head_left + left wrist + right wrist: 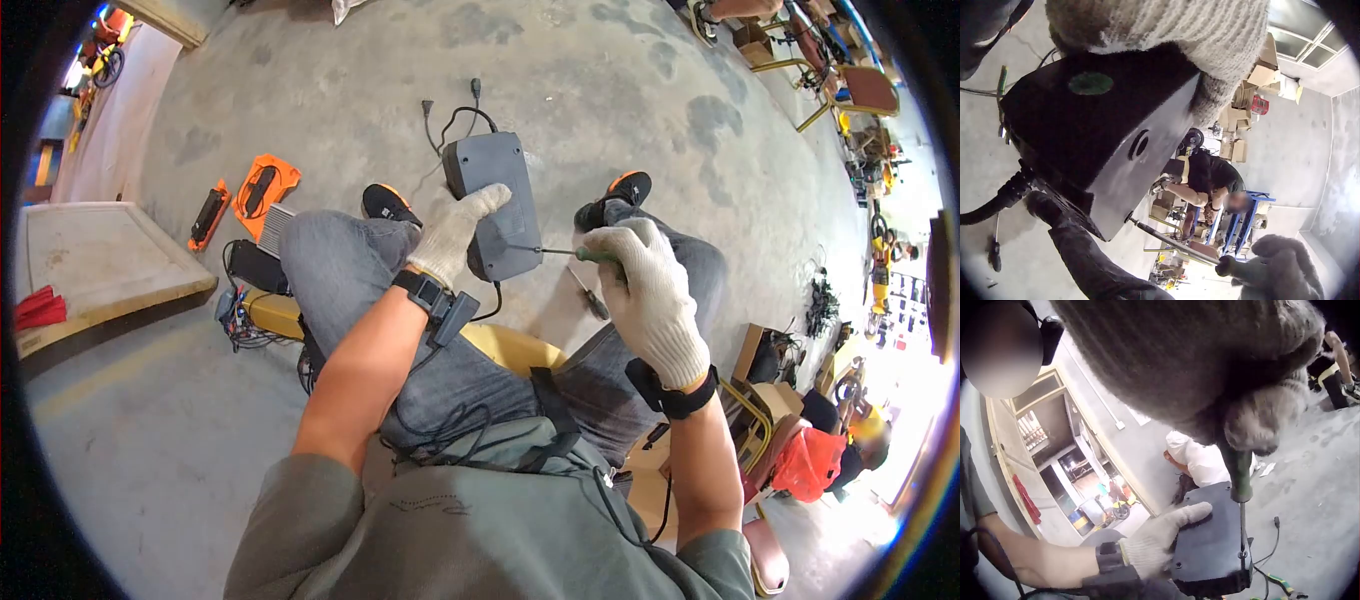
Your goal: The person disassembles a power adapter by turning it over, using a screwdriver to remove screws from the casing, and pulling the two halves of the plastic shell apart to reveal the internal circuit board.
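A dark grey charger-like box (pixel 512 225) with plugged cables is held over the lap, its broad face with corner screw holes turned up. My gloved left hand (pixel 452 230) grips it along the left side, thumb laid across the face. In my gloved right hand (pixel 645 290) is a screwdriver (pixel 598 256) with a green handle. Its shaft (pixel 1243 528) reaches a corner hole of the box in the right wrist view. From the left wrist view, the metal tip meets the lower corner of the box (pixel 1141 134), near a round socket on its end wall.
Another screwdriver (pixel 596 303) lies on the floor between the legs. Orange plastic parts (pixel 265 187) and a black box (pixel 257 266) are at the left, near a pale low table (pixel 110 255). Two cable plugs (pixel 476 87) trail forward. A red bag (pixel 808 463) stands right.
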{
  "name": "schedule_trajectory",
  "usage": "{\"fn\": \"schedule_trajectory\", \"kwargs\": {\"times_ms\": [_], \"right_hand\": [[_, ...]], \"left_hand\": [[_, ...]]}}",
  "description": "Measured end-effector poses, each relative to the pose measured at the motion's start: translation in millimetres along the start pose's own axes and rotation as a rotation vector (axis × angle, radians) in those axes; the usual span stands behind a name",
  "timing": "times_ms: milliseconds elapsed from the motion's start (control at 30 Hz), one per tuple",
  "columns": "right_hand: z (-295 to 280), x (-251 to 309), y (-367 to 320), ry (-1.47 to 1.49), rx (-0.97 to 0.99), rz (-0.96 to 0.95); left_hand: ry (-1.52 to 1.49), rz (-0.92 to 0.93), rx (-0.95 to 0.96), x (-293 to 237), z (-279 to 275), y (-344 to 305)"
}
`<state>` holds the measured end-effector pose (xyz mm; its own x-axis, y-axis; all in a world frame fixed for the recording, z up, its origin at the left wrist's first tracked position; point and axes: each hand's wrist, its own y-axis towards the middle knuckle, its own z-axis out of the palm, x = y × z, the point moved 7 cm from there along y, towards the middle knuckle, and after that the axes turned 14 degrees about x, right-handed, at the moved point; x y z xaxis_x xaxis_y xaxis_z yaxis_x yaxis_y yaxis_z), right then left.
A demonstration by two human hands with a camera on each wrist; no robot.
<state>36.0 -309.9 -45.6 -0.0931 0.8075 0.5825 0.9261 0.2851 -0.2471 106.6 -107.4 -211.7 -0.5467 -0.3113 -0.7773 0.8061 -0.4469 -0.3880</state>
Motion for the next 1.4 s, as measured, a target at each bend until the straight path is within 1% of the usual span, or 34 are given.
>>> {"fn": "schedule_trajectory", "kwargs": {"times_ms": [67,100,167,200,267,300,367,400,467,500,567,633,700,767,800,833,900,933,967,1033,1067,1100,1167,1200,1233,1300,1333,1400], "right_hand": [[-4,12,-2,-0.123,-0.083,-0.179],[-5,20,-2,-0.121,-0.083,-0.178],[-8,24,-3,0.204,-0.099,0.039],[-7,18,-3,0.204,-0.099,0.04],[2,-4,0,0.127,0.006,0.092],[0,-7,0,0.128,0.009,0.095],[-1,0,-2,0.093,0.025,-0.058],[-1,-1,-2,0.095,0.028,-0.051],[-4,4,-4,0.042,-0.023,-0.109],[-2,6,-4,0.044,-0.021,-0.107],[1,-6,-4,0.143,-0.075,0.106],[0,-9,-4,0.187,-0.058,0.072],[-1,-10,-6,0.231,-0.035,0.037],[-9,-9,-10,0.215,-0.051,0.065],[-11,-10,-12,0.275,-0.039,0.121],[-11,-11,-12,0.274,-0.038,0.12],[-12,-22,-17,0.333,-0.061,0.179],[-12,-28,-19,0.439,-0.086,0.215],[-12,-30,-19,0.438,-0.087,0.215],[-10,-56,-30,0.934,-0.299,0.378],[0,-68,-30,1.224,-0.314,0.329],[11,-77,-31,1.224,-0.313,0.328],[48,-72,-21,1.649,0.029,0.167],[57,-59,-22,1.651,0.113,0.215],[63,-55,-19,1.64,0.197,0.188],[69,-45,-14,1.753,0.189,0.127],[70,-39,-12,1.754,0.188,0.127],[64,-27,-5,1.648,0.203,0.092]], "left_hand": [[-0.033,-0.004,0.011,-2,3,-2],[-0.067,-0.006,0.022,-2,4,-2],[-0.048,-0.007,0.019,-1,4,-3],[-0.03,-0.003,0.015,-2,4,-2],[-0.009,0.014,0.021,-5,4,-3],[0.013,0.036,0.025,-7,4,-3],[0.015,0.037,0.009,5,-6,4],[0.02,0.047,-0.003,5,-7,5],[0.022,0.042,0.003,7,-7,6],[0.028,0.043,0.005,6,-6,5],[0.035,0.037,-0.005,7,-7,5],[0.041,0.033,-0.013,5,-4,4],[-0.039,0.025,0.006,4,0,1],[-0.03,0.009,-0.001,-1,4,-2],[-0.02,-0.003,-0.008,-2,4,-2],[-0.021,-0.003,-0.009,-1,3,-2],[-0.014,0.02,-0.002,-1,2,-1],[-0.013,0.02,-0.001,0,2,-1],[-0.027,0.004,-0.007,1,1,-1],[-0.041,-0.011,-0.014,4,0,0],[-0.043,-0.005,-0.023,6,-3,1],[-0.044,-0.003,-0.031,6,-4,1],[-0.056,-0.001,-0.024,3,-1,-1],[-0.068,0.002,-0.019,2,1,0],[-0.068,0.002,-0.018,1,1,0],[-0.101,0.016,-0.013,1,2,-2],[-0.1,0.015,-0.013,1,2,-3],[-0.095,0.002,-0.028,1,1,-4]]}}
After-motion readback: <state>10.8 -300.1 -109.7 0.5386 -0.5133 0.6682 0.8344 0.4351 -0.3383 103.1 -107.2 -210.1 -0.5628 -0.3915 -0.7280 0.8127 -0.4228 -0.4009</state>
